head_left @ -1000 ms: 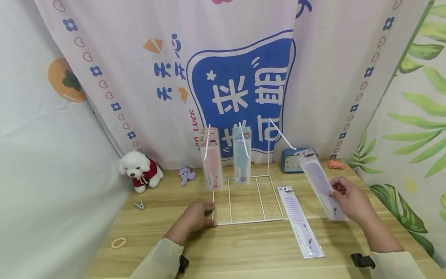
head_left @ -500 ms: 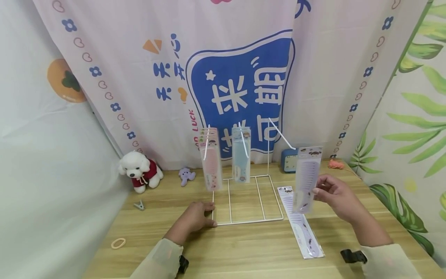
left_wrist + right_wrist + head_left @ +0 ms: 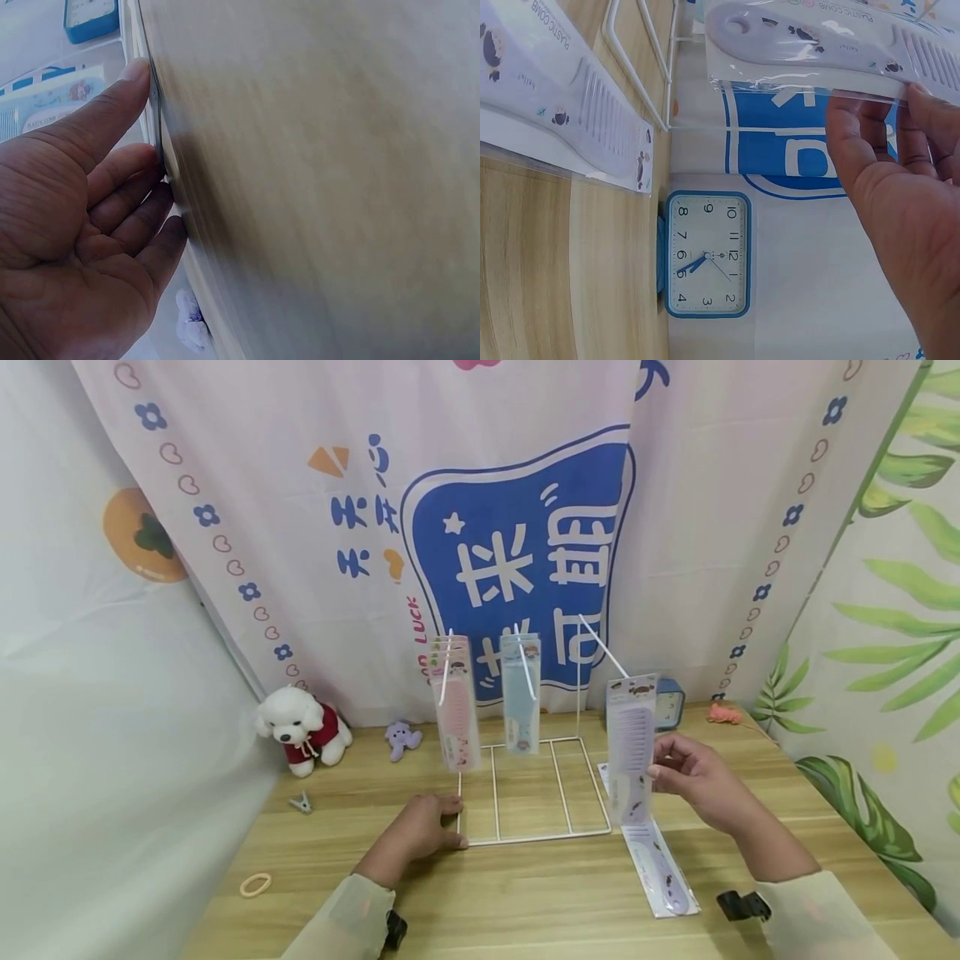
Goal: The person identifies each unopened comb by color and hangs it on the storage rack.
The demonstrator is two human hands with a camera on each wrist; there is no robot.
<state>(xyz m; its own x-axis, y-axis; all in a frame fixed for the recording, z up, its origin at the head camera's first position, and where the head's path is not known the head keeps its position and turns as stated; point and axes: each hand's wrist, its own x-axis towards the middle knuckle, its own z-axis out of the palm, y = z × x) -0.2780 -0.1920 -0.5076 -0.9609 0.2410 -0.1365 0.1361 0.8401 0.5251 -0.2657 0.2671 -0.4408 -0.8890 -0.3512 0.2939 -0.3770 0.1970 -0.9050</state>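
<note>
In the head view my right hand (image 3: 693,777) pinches the edge of a packaged purple comb (image 3: 632,760) and holds it upright. The comb's header overlaps the tip of the bare right hook (image 3: 606,647) of a white wire display rack (image 3: 536,839). Below lies a second packaged purple comb (image 3: 660,877) on the table, its upper part hidden by the held one. My left hand (image 3: 423,825) grips the rack's front left corner, thumb and fingertips (image 3: 135,71) on the wire. Packaged pink combs (image 3: 457,722) hang from the left hook, blue ones (image 3: 521,710) from the middle hook.
Behind the held comb stands a blue clock (image 3: 669,704), partly hidden. Along the back are a white toy dog (image 3: 300,722), a small purple toy (image 3: 402,739) and an orange toy (image 3: 723,714). A clip (image 3: 302,802) and a beige ring (image 3: 256,884) lie at left.
My right hand has moved left with the purple comb, turning it from slanted to upright and bringing its header to the right hook's tip. The left hand has stayed on the rack.
</note>
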